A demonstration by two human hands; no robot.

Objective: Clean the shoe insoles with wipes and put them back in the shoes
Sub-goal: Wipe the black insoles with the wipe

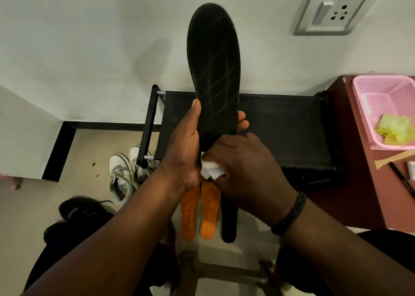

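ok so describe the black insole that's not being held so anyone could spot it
Start at the black shoe rack against the wall, then look down under the hands. Three insoles lie side by side there; the black insole is rightmost, beside the two orange insoles.

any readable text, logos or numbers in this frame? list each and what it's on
None can be read.
Dark mark on the white sneaker's tongue: too small and blurred.
Faint print along the left orange insole: illegible.
Black insole held by the left hand: line pattern only, no letters.
Wall socket: no marking readable.
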